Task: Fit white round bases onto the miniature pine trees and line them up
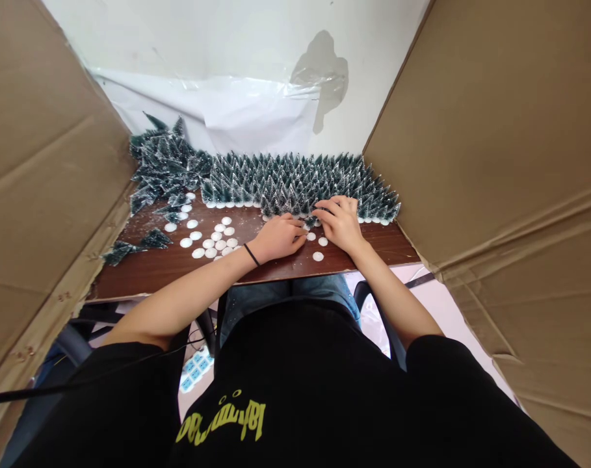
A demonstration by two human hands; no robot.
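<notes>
Rows of miniature frosted pine trees point(295, 179) stand upright on round white bases along the back of the brown table. My right hand point(342, 224) is at the front row, fingers curled round a small green miniature tree point(311, 221). Close beside it on the left, my left hand point(279, 237), with a dark band on the wrist, has its fingers drawn together near the foot of that tree. What lies between the left fingertips is hidden. Loose white discs point(318, 257) lie on the table just below both hands.
A heap of loose miniature trees point(166, 159) lies at the back left. Two more trees point(156, 239) are near the left edge. Several white round bases point(216, 236) are scattered left of my hands. Cardboard walls point(510, 130) close in the table point(149, 276) on both sides.
</notes>
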